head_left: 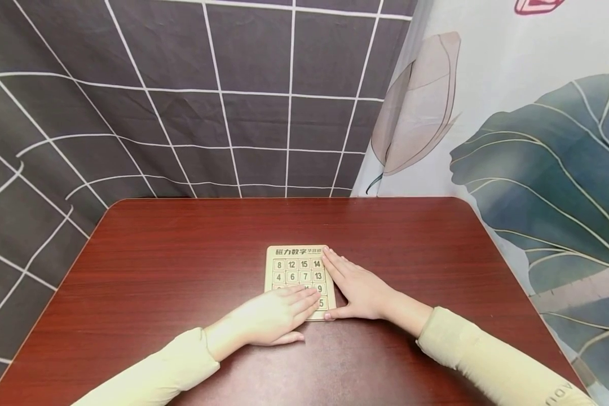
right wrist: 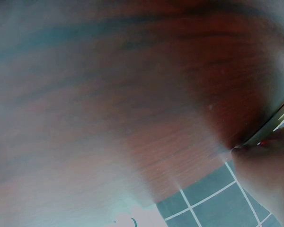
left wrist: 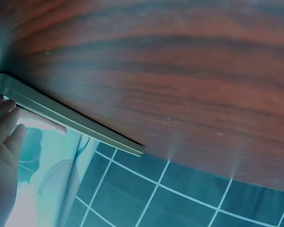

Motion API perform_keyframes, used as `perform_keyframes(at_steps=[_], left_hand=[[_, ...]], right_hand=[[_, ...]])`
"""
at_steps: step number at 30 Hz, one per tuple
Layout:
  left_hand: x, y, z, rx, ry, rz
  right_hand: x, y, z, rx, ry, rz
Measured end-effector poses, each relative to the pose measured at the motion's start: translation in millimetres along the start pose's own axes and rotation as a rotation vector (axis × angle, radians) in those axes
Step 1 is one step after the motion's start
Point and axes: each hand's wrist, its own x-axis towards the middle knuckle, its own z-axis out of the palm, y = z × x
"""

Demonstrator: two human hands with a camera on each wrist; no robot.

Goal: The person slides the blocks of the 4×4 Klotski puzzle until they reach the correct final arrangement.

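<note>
From here, the left hand lies straight-fingered across the number sliding puzzle; the right hand, thumb spread wide, touches its right edge, neither gripping.

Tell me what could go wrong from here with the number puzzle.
The left hand covers much of the lower two rows of the number puzzle, so a finger might nudge a covered tile unseen. The right hand appears to brace the right edge, fingertips at its upper corner and thumb at the lower; if that slackens, the puzzle could skid or turn on the glossy table.
</note>
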Motion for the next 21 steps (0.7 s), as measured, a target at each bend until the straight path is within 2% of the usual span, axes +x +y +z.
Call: perform_keyframes(at_steps=[6, 10, 15, 21], left_hand=[[-10.0, 0.0, 2.6, -0.056, 0.033, -0.036], [-27.1, 0.1, 2.5, -0.081, 0.054, -0.067], [-45.2, 1.6, 0.9, -0.068, 0.077, -0.084], [-49.7, 3.3, -1.8, -0.040, 0.092, -0.075]], right_hand=[[0, 2, 2, -0.010, -0.002, 0.002], [1, 0, 3, 0.000, -0.015, 0.016], [0, 0, 2, -0.001, -0.006, 0.008], [0, 0, 2, -0.005, -0.011, 0.012]])
